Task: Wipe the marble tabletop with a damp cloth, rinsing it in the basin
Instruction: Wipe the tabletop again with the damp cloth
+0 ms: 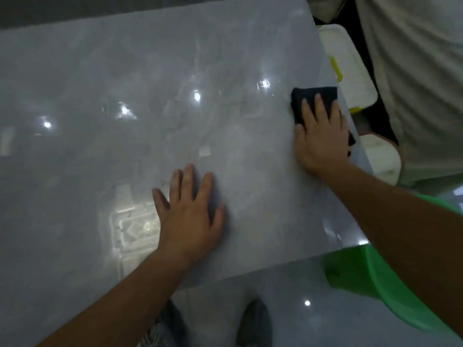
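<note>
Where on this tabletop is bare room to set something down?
The marble tabletop is bare left of and beyond the left hand. Only the right edge is occupied: there the right hand presses the black cloth.

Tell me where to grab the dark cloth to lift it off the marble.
Probably the exposed far part of the cloth, past the right hand. It lies flat on the tabletop, so come from above and curl the fingers to bunch it up.

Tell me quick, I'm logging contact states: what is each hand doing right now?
Left hand: open, flat on the marble tabletop.
Right hand: open, straight fingers pressing the dark cloth.
</note>
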The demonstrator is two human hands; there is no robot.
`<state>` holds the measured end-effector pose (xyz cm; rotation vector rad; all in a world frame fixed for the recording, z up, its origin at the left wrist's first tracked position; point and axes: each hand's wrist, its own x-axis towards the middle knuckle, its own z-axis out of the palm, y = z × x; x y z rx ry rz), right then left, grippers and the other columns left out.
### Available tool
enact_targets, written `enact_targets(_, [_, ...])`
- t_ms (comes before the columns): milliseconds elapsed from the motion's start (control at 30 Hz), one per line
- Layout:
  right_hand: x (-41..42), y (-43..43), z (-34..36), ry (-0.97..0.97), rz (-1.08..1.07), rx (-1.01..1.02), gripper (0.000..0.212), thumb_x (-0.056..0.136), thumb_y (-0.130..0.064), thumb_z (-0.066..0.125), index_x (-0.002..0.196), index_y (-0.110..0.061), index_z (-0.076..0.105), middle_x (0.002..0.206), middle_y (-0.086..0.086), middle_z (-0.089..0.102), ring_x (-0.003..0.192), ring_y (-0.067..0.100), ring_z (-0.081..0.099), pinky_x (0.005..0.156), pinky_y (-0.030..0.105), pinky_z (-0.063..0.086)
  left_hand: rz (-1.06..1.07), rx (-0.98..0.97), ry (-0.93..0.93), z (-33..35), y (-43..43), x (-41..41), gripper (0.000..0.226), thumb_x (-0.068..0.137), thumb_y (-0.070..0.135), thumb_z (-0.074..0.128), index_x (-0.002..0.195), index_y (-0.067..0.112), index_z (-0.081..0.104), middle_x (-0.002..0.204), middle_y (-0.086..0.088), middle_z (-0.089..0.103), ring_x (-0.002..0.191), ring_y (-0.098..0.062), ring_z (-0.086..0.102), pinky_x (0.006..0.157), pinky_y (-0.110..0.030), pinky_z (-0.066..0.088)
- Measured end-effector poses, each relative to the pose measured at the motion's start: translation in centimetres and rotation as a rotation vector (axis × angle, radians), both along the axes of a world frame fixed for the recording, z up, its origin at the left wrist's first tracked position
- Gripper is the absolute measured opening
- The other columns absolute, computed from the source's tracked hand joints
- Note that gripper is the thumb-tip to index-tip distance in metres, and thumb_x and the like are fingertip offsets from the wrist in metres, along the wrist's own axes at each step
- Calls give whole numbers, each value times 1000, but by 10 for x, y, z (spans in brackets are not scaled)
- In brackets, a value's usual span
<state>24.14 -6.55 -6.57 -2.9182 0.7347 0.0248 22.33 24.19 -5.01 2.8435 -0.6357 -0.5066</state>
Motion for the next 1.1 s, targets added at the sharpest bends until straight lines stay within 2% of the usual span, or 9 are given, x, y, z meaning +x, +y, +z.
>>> enact_targets(200, [-91,9,0,102,666,14,56,104,-45,28,158,-29,27,167,1,20,155,33,13,125,52,13,58,90,-1,0,-23,-11,74,90,66,19,156,32,16,167,-12,1,153,-35,-5,115,-69,2])
enact_targets(300, [-39,-51,2,51,366,-6,61,100,-46,24,158,-27,25,167,4,21,154,37,14,122,57,18,63,102,-16,-2,-27,-11,75,90,66,22,156,32,18,167,-12,3,153,-35,-3,115,-69,2])
enact_targets(400, [-17,-55,5,45,183,21,64,100,-46,19,160,-24,18,169,8,14,154,39,8,124,55,12,66,102,-36,-5,-31,-11,75,89,64,26,156,31,20,167,-13,4,153,-36,-1,115,-69,2])
enact_targets(633, [-172,-21,2,128,538,17,57,103,-44,30,157,-26,26,166,5,23,156,32,10,123,54,18,81,74,-21,-5,-32,-14,75,89,64,28,156,32,20,167,-12,2,153,-35,-4,115,-70,-2])
enact_targets(800, [-132,-2,3,60,22,44,62,101,-43,27,159,-21,24,168,9,18,154,38,10,123,56,14,85,-16,-9,-7,-29,-14,70,93,59,32,156,30,19,167,-9,1,154,-31,-6,116,-66,-9])
enact_targets(867, [-154,60,0,44,89,14,60,101,-39,32,157,-19,30,166,11,22,152,42,15,121,59,20,112,-170,-20,-5,-18,-16,65,95,49,40,153,21,30,165,-13,14,153,-31,7,119,-64,0])
enact_targets(967, [-169,138,1,71,459,29,56,101,-37,36,155,-22,38,164,8,29,151,42,22,120,57,23,115,-375,-100,2,23,-14,58,94,32,49,146,7,40,160,-19,28,148,-36,23,121,-54,20])
enact_targets(1033, [-141,143,0,39,528,27,55,100,-36,38,154,-23,38,163,7,32,150,41,25,120,56,24,119,-318,-155,5,68,-10,58,93,32,47,145,7,42,158,-21,30,147,-40,25,119,-57,21])
enact_targets(1100, [-101,139,-2,29,409,12,57,101,-37,36,156,-22,34,164,9,29,150,41,23,120,57,22,199,-126,-136,5,116,-7,61,95,41,38,149,14,38,163,-17,23,151,-39,15,118,-66,10])
